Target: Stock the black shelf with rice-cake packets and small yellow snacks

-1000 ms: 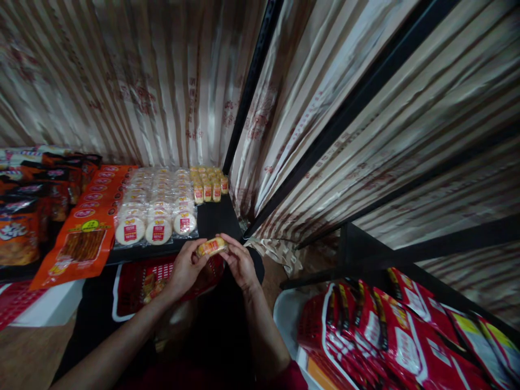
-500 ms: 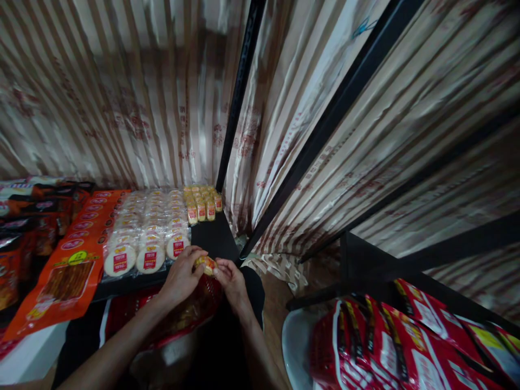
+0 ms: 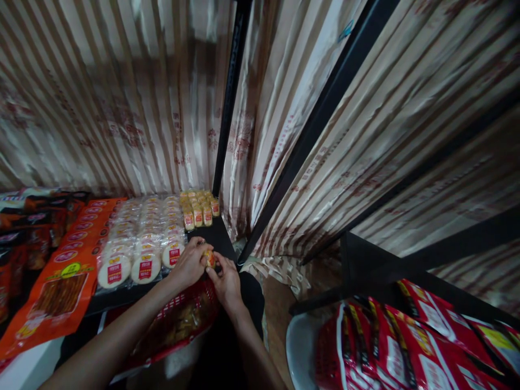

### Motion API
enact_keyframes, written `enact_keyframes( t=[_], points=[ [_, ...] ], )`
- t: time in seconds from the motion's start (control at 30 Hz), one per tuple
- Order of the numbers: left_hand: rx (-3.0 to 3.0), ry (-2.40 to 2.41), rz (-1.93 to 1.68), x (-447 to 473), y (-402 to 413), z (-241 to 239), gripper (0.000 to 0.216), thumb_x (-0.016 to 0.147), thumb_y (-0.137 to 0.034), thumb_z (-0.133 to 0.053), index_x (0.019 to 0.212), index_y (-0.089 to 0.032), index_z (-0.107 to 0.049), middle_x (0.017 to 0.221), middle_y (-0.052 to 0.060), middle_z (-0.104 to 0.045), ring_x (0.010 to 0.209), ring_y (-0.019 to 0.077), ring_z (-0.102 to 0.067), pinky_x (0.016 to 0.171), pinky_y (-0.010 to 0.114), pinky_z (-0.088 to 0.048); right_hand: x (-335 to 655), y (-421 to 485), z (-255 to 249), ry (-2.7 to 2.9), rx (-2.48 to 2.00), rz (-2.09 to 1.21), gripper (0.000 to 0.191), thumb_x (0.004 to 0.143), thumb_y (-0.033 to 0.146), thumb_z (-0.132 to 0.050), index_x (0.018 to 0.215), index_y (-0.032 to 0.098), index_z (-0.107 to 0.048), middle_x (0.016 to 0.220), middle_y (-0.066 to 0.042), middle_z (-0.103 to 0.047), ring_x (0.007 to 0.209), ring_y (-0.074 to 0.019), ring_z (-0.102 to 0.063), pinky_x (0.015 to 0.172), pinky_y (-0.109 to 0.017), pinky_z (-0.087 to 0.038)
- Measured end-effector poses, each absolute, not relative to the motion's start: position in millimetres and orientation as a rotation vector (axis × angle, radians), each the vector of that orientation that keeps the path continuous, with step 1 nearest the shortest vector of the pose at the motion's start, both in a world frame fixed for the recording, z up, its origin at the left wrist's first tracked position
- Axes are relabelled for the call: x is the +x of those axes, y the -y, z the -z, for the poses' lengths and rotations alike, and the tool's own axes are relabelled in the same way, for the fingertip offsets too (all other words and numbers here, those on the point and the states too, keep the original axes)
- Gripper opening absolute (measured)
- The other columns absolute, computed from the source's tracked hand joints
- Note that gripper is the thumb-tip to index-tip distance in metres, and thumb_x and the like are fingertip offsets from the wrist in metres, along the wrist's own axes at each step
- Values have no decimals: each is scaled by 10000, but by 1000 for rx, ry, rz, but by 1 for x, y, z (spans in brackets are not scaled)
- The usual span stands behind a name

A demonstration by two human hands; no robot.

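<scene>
Both hands meet over the front right corner of a black shelf [image 3: 217, 235]. My left hand [image 3: 189, 265] and my right hand [image 3: 225, 280] are closed on one small yellow wrapped snack [image 3: 209, 258], pinched between the fingertips. Just behind it on the shelf stand rows of the same small yellow snacks [image 3: 197, 208]. Left of my left hand lie clear packs of round white cakes [image 3: 144, 244] with red labels.
Orange flat snack packs [image 3: 65, 271] and darker bags [image 3: 24, 233] fill the shelf's left. A red basket [image 3: 179, 319] of goods sits below my arms. Red packets [image 3: 390, 346] fill a shelf at lower right. Striped curtains and black shelf posts [image 3: 227, 97] stand behind.
Both hands have moved forward and up with the yellow snack, from over the basket to the shelf's front edge. The camera has tilted, so the shelves sit lower in view.
</scene>
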State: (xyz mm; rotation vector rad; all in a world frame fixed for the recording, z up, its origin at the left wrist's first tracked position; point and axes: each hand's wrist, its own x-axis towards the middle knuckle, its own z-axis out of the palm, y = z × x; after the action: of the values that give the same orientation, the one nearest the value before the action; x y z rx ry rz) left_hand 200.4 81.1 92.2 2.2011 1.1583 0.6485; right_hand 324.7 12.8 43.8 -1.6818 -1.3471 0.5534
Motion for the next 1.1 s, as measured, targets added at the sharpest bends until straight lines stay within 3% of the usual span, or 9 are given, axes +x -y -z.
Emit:
enact_keyframes(
  t=[0.2,0.33,0.47,0.57,0.77,1.0,1.1],
  points=[
    [2229,-1102,-644,216,-102,-92,395,728,-46,-439,1018,-164,-679,1040,105,-554,1009,216,-540,913,352,-445,321,-33,-42,1370,-1781,-404,413,783,254,-563,1188,175,-582,941,-91,-629,849,-224,-558,839,-367,-446],
    [2222,-1091,-698,225,-117,-93,566,691,-19,-438,1222,-168,-571,1066,92,-580,1044,205,-530,969,337,-413,323,-48,-42,1365,-1796,-349,397,791,229,-544,1182,166,-567,955,-89,-621,838,-205,-563,830,-339,-454],
    [2229,-1189,-676,235,-130,-97,660,705,-30,-444,1353,-152,-423,1219,108,-549,1140,203,-503,1016,326,-374,326,-65,-41,1300,-1862,-281,388,791,203,-535,1176,155,-562,940,-84,-616,775,-183,-581,778,-316,-472],
    [2204,-1379,-552,244,-139,-102,537,766,-106,-474,1303,-91,-465,1227,154,-555,1115,218,-537,973,313,-398,329,-78,-39,1242,-1864,-249,391,798,173,-507,1185,139,-545,973,-87,-603,692,-151,-588,739,-300,-487],
    [2210,-1518,-439,258,-156,-104,292,820,-266,-528,1067,-133,-610,1044,112,-665,946,195,-622,810,258,-452,334,-102,-28,1186,-1810,-184,408,798,124,-466,1201,138,-526,1036,-109,-588,671,-140,-595,754,-308,-504],
    [2206,-1576,-373,266,-177,-104,260,828,-200,-493,1046,-138,-619,1004,100,-691,931,184,-643,774,231,-449,332,-116,-16,1102,-1716,-215,458,792,88,-421,1248,111,-449,1172,-164,-496,793,-158,-613,812,-334,-512],
    [2228,-1585,-366,269,-186,-107,272,839,-191,-476,1068,-131,-609,1028,115,-685,950,190,-637,796,244,-450,330,-114,-13,1106,-1677,-232,383,792,82,-399,1165,107,-484,1108,-150,-515,843,-169,-605,793,-328,-524]
  ],
)
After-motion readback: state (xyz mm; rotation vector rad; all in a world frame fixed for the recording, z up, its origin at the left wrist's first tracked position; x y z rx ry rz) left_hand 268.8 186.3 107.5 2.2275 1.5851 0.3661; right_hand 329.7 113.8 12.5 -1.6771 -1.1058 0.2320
